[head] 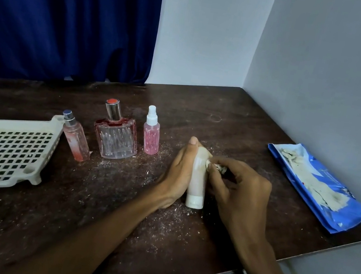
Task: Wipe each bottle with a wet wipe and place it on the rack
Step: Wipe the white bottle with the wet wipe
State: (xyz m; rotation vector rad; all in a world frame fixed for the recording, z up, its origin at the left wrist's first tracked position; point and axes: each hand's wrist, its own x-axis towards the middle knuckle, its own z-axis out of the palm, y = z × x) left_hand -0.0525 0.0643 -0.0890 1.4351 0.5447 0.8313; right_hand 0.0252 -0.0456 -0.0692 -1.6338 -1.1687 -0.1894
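A white tube bottle (197, 182) stands cap-down on the dark table (113, 221). My left hand (178, 174) grips its left side. My right hand (237, 189) pinches a small crumpled wet wipe (216, 166) against the tube's upper right. A slim pink spray bottle (75, 138), a square glass perfume bottle (116, 138) and a pink bottle with a white sprayer (151, 135) stand in a row to the left. The white perforated rack (3, 148) lies at the far left, with nothing on it.
A blue wet-wipe pack (323, 192) with dirty wipes on it lies by the right wall. White crumbs and dust cover the table. The table's front right edge runs close to my right forearm. A blue curtain hangs behind.
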